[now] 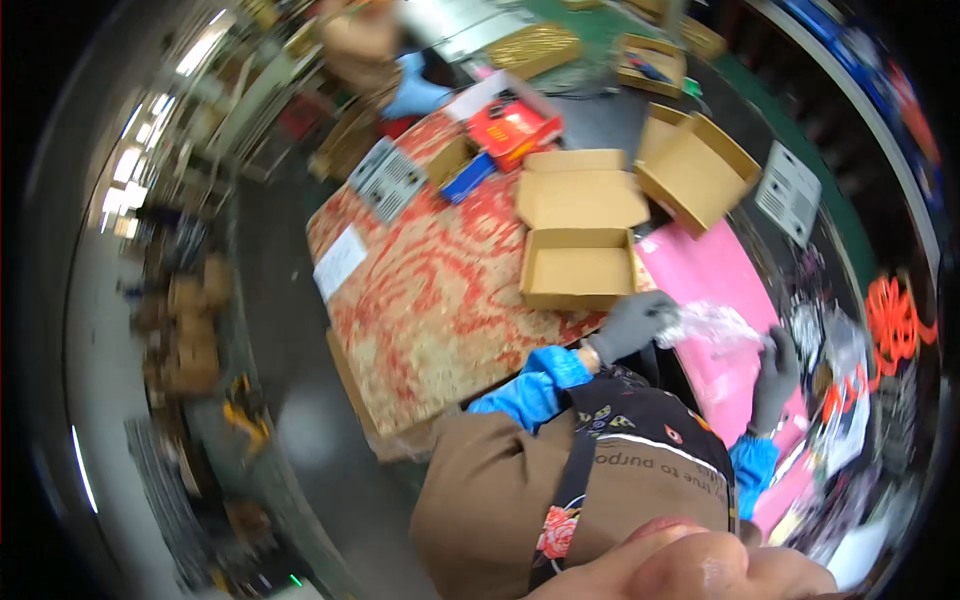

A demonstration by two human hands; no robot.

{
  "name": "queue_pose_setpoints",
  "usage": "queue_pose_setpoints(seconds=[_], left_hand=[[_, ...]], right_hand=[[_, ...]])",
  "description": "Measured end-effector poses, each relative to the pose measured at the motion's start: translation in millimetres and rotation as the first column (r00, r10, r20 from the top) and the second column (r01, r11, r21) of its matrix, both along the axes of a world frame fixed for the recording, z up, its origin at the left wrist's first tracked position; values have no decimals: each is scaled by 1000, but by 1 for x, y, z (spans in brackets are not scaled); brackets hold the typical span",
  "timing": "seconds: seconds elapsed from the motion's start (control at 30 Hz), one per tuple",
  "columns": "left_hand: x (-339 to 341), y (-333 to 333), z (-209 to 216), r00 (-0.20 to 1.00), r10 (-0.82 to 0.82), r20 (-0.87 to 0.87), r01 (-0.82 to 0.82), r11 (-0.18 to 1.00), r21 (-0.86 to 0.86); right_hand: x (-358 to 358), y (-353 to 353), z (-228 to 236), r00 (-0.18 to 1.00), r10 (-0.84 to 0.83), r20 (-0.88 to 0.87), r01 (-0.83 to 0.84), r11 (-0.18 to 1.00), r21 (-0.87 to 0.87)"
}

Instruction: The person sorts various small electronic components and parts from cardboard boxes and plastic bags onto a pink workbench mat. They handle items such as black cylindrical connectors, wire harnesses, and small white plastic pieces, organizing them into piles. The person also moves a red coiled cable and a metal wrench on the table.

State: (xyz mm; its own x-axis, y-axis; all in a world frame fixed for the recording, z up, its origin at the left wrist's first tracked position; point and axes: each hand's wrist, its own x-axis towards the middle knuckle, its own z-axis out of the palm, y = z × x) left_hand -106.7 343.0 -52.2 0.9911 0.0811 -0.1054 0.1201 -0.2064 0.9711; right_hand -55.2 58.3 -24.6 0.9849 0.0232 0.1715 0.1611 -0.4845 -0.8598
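Note:
A crumpled clear plastic bag (715, 324) stretches between my two grey-gloved hands, above a pink sheet (712, 270). My left hand (637, 325) is closed on the bag's left end, close to the front of an open cardboard box (578, 272). At the bag's other end my right hand (774, 382) pinches its edge; the fingertips are slightly blurred. The box stands with its lid folded back. What the bag holds, if anything, I cannot make out.
A red-patterned table (420, 310) carries a red box (513, 130), a small blue box (467, 178) and a white paper (341, 262). Another open cardboard box (700, 175) sits at the far right. Orange coils (890, 325) and bagged parts lie rightward. A co-worker's blue sleeve (415, 90) shows beyond.

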Motion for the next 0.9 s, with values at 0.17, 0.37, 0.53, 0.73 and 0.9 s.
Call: queue_pose_setpoints(seconds=[0.17,0.37,0.53,0.73,0.9], left_hand=[[25,18,-21,998,46,-46,-55,972,-228],[47,20,-5,999,-23,-46,15,984,-180],[39,-5,-5,953,-216,-210,142,936,-322],[-4,-31,-28,731,-680,-62,660,727,-190],[-16,-68,-68,181,-952,-248,841,280,-462]], right_hand=[[-16,26,27,972,-183,148,210,957,-200],[-79,-18,19,852,-510,-121,521,850,84],[-151,-34,4,631,-659,-409,773,580,258],[-175,-5,16,819,-250,-516,432,861,269],[-172,14,38,937,14,-348,225,739,635]])
